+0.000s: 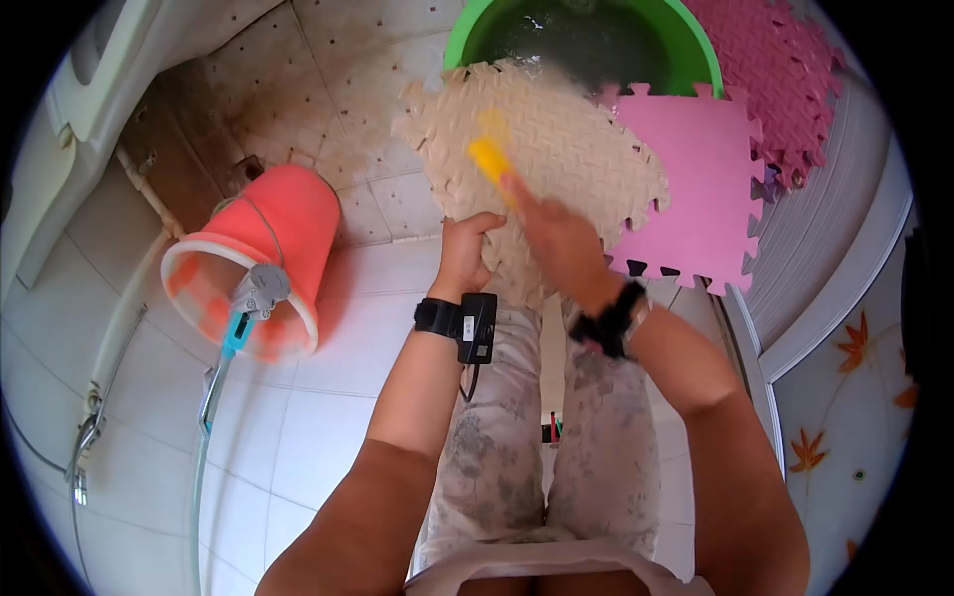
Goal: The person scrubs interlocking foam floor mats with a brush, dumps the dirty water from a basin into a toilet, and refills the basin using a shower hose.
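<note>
A beige textured foam mat (556, 139) with jagged interlocking edges lies tilted over the near rim of a green tub (455, 45) that holds dark water. My left hand (465, 253) grips the mat's near left edge, thumb on top. Over the middle of the mat, my right hand (558, 236) is closed round a yellow brush (489, 159), blurred by motion; its bristles cannot be made out. A smooth pink foam mat (686, 179) lies under the beige one's right side.
Darker pink mats (770, 79) are at the upper right, beside a grey ridged panel (845, 189). On the left, a red bucket (298, 214) lies on its side on the tiles, with a shower head (260, 290) and pale blue handle at its mouth. Pipes run along the left wall.
</note>
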The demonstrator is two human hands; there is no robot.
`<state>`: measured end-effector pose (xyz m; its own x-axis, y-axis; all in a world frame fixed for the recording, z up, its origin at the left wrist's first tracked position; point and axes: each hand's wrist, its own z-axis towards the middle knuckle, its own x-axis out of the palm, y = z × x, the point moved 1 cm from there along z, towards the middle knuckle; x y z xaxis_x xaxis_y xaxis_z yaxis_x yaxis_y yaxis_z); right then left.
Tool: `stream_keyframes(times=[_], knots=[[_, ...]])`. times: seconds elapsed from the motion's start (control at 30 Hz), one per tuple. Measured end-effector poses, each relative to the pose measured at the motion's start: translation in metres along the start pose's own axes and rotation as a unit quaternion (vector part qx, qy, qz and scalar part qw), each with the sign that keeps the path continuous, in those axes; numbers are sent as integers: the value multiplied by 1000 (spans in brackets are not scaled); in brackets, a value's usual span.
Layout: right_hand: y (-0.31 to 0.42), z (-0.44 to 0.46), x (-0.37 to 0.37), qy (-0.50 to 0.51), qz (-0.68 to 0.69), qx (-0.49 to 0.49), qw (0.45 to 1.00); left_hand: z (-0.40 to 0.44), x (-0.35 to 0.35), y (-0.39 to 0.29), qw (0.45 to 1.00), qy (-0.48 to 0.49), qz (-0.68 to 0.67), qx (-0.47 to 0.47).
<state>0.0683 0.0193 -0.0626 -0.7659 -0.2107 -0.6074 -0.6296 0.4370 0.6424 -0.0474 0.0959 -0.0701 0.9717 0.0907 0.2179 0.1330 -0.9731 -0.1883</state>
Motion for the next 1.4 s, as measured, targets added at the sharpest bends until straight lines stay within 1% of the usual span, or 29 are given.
stream_keyframes(times=[0.03, 0.07, 0.1, 0.13, 0.17, 0.23, 0.3, 0.37, 0.4, 0.43, 0.47, 0.53, 0.57, 0.63, 0.7, 0.77, 0.83, 0.87, 0.93, 0.97, 1.0, 1.07, 1.1, 1.17, 1.2, 1.27, 1.33, 1.37, 1.4], knots=[[1, -3, -3, -4, -2, -1, 1000, 6, -9, 5, 999, -19, 7, -25], [2, -7, -5, 18, -28, -11, 999, 11, -18, 12, 998, -40, 12, -52], [2, -10, -6, 43, -53, -19, 997, 12, -19, 16, 998, -41, 11, -53], [0, 1, -5, 46, -52, -18, 997, 12, -19, 20, 997, -32, -18, -61], [-5, 26, -1, 11, -50, 18, 999, 12, -20, 24, 996, -23, -46, -68], [-11, 63, 8, -58, -18, 66, 996, 13, -22, 24, 997, -26, -25, -72], [-7, 54, 12, -48, -13, 58, 997, 12, -23, 18, 997, -30, -5, -75], [-3, 27, 4, -37, -13, 53, 998, 10, -22, 15, 987, -9, -51, -155], [-2, 6, -5, 12, -26, -7, 1000, 10, -21, 17, 987, -6, -51, -155], [-2, -2, -11, 61, -41, -69, 995, 12, -21, 20, 992, -16, -39, -121], [-5, 2, -12, 60, -46, -71, 995, 15, -21, 23, 995, -27, -28, -88], [-5, 14, -11, 34, -59, -109, 992, 16, -20, 31, 994, -20, -44, -97], [-4, 32, -5, 35, -58, -110, 992, 15, -21, 34, 993, -15, -56, -107], [2, 81, 7, -28, -84, -68, 994, 16, -22, 34, 995, -25, -30, -87], [8, 95, 12, -36, -74, -71, 994, 17, -25, 31, 997, -38, -4, -69], [12, 83, 10, -37, -66, -69, 995, 18, -28, 29, 998, -14, 23, -61], [4, 48, -4, 14, -73, -129, 989, 10, -16, 24, 999, -17, 6, -43], [3, 38, -16, 12, -83, -131, 988, 8, -9, 23, 999, -24, -11, -26], [3, 26, -33, 110, -127, -123, 978, 12, -8, 36, 999, -32, -24, -33], [2, 34, -32, 72, -121, -137, 980, 12, -10, 45, 997, -49, -30, -45], [0, 50, -24, 75, -121, -137, 980, 16, -15, 56, 997, -51, -33, -47], [2, 89, -7, -15, -149, -134, 980, 26, -25, 71, 995, -35, -55, -77], [7, 100, -3, -18, -146, -137, 980, 28, -23, 67, 995, -37, -54, -73], [15, 107, 2, 2, -154, -87, 984, 22, -21, 64, 995, -57, -43, -68], [14, 95, 1, 6, -153, -87, 984, 18, -21, 64, 995, -60, -44, -71], [3, 51, -12, 8, -92, -139, 986, 20, -12, 59, 995, -92, -20, -42], [-10, 10, -26, 66, -86, -119, 987, 11, 0, 48, 996, -63, -38, -46], [-18, 2, -32, 71, -93, -119, 986, 7, 3, 47, 996, -43, -51, -51], [-26, -4, -35, 97, -132, -84, 983, 10, 0, 55, 996, -40, -57, -54]])
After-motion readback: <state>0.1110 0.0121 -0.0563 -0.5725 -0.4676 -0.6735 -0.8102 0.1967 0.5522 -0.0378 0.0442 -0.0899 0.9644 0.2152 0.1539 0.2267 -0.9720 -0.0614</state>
